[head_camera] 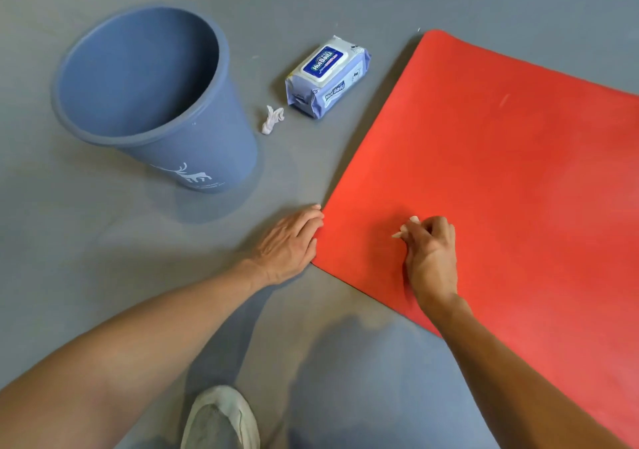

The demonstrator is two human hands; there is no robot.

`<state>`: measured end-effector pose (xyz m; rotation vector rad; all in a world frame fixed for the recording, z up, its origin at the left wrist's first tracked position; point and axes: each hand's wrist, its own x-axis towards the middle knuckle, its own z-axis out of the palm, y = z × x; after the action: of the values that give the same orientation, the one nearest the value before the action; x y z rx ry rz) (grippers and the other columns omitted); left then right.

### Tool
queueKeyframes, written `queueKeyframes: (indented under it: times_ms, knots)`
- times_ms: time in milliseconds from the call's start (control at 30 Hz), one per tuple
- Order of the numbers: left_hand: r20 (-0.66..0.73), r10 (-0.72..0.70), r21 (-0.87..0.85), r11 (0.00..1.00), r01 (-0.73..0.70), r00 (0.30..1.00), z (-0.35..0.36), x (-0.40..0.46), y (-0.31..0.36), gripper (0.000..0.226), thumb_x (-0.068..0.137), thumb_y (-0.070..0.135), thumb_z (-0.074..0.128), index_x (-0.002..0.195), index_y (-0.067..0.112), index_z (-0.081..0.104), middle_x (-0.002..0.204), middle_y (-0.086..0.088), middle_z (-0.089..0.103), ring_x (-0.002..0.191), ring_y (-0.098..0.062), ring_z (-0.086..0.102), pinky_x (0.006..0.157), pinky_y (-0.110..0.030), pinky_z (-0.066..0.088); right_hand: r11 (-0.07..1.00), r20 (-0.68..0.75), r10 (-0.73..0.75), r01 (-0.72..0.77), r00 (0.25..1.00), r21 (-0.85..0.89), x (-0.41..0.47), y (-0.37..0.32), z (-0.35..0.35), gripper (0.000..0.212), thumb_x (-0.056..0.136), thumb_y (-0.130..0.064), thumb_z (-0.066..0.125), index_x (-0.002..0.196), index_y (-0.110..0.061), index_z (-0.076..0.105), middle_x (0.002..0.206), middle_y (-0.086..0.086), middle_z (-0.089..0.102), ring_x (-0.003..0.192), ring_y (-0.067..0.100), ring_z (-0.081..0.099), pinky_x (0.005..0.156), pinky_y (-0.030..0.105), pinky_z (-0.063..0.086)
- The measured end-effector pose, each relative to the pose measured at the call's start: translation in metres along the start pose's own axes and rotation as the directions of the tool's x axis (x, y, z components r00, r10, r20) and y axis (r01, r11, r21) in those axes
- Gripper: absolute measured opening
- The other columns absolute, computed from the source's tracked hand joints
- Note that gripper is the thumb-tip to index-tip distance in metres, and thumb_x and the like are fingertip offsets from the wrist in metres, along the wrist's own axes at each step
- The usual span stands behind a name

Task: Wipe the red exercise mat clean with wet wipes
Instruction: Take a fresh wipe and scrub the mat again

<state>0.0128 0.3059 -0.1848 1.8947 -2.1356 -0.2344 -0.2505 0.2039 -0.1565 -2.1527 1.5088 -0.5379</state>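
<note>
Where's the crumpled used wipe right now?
The crumpled wipe lies on the grey floor, between the blue bin and the wipes pack, left of the red mat.

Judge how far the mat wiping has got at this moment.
Done: one crumpled white used wipe lies on the grey floor, not in the blue plastic bin, beside the closed blue wet-wipe pack. In hand: the right hand presses a small white wipe onto the red exercise mat near its corner; the left hand steadies the edge. Left: a pale streak further up.
</note>
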Motion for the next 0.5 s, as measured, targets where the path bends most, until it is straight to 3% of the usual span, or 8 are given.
queueKeyframes:
  times_ms: [67, 133, 233, 300, 367, 433, 500]
  knots:
    - [-0.013, -0.012, -0.006, 1.000, 0.012, 1.000, 0.001, 0.000, 0.002, 0.040, 0.101, 0.019, 0.041, 0.130, 0.000, 0.060, 0.143, -0.010, 0.053, 0.142, -0.024, 0.049, 0.113, -0.041, 0.046, 0.994, -0.082, 0.094, -0.088, 0.992, 0.071, 0.011, -0.007, 0.011, 0.021, 0.104, -0.014, 0.049, 0.089, -0.015, 0.064, 0.101, -0.003, 0.049, 0.099, -0.002, 0.042, 0.087, 0.033, 0.044]
    - [0.000, -0.029, -0.021, 0.999, 0.029, 1.000, -0.001, 0.001, 0.005, 0.039, 0.100, 0.018, 0.041, 0.130, 0.000, 0.060, 0.143, -0.011, 0.053, 0.142, -0.024, 0.050, 0.112, -0.040, 0.046, 0.988, -0.106, 0.117, -0.104, 0.987, 0.116, 0.009, -0.033, 0.031, 0.017, 0.099, -0.007, 0.049, 0.091, -0.011, 0.064, 0.099, -0.005, 0.049, 0.095, -0.003, 0.038, 0.087, 0.032, 0.043]
    - [0.043, -0.072, -0.072, 0.995, 0.075, 0.996, -0.005, 0.001, 0.007, 0.041, 0.101, 0.022, 0.042, 0.133, 0.001, 0.059, 0.149, -0.011, 0.051, 0.141, -0.026, 0.052, 0.110, -0.042, 0.049, 0.975, 0.053, -0.129, 0.117, 0.990, 0.187, -0.016, -0.077, 0.062, 0.014, 0.093, 0.003, 0.055, 0.095, -0.006, 0.066, 0.099, 0.005, 0.055, 0.096, 0.020, 0.045, 0.083, 0.026, 0.040]
    - [0.058, -0.094, -0.096, 0.990, 0.099, 0.994, -0.007, 0.001, 0.005, 0.043, 0.103, 0.025, 0.041, 0.136, 0.002, 0.057, 0.152, -0.010, 0.049, 0.140, -0.026, 0.052, 0.109, -0.043, 0.049, 0.911, 0.147, -0.408, 0.391, 0.901, 0.136, -0.029, -0.080, 0.066, 0.015, 0.089, 0.004, 0.059, 0.098, -0.005, 0.067, 0.095, 0.007, 0.057, 0.090, 0.024, 0.047, 0.077, 0.027, 0.040]
    - [0.059, -0.080, -0.090, 0.992, 0.085, 0.995, -0.007, 0.002, 0.004, 0.042, 0.102, 0.024, 0.042, 0.135, 0.002, 0.057, 0.150, -0.009, 0.050, 0.141, -0.025, 0.052, 0.108, -0.044, 0.050, 0.840, 0.194, -0.543, 0.525, 0.817, 0.137, -0.013, -0.061, 0.054, 0.015, 0.094, 0.000, 0.061, 0.103, -0.008, 0.069, 0.097, 0.006, 0.059, 0.090, 0.025, 0.051, 0.081, 0.029, 0.043]
    - [0.060, -0.051, -0.083, 0.995, 0.056, 0.997, -0.009, 0.002, 0.004, 0.039, 0.101, 0.021, 0.042, 0.132, 0.003, 0.058, 0.147, -0.009, 0.051, 0.144, -0.022, 0.048, 0.110, -0.042, 0.048, 0.872, 0.167, -0.487, 0.487, 0.857, 0.045, 0.015, -0.034, 0.036, 0.010, 0.101, -0.015, 0.062, 0.103, -0.017, 0.072, 0.100, 0.000, 0.060, 0.092, 0.019, 0.055, 0.084, 0.029, 0.044]
    - [0.047, -0.038, -0.079, 0.996, 0.042, 0.998, -0.009, 0.002, 0.005, 0.039, 0.100, 0.020, 0.041, 0.131, 0.002, 0.057, 0.145, -0.009, 0.052, 0.147, -0.021, 0.044, 0.113, -0.037, 0.044, 0.926, 0.025, -0.360, 0.361, 0.933, -0.114, 0.046, -0.008, 0.023, 0.010, 0.101, -0.021, 0.064, 0.097, -0.017, 0.073, 0.095, 0.002, 0.060, 0.090, 0.020, 0.053, 0.083, 0.036, 0.045]
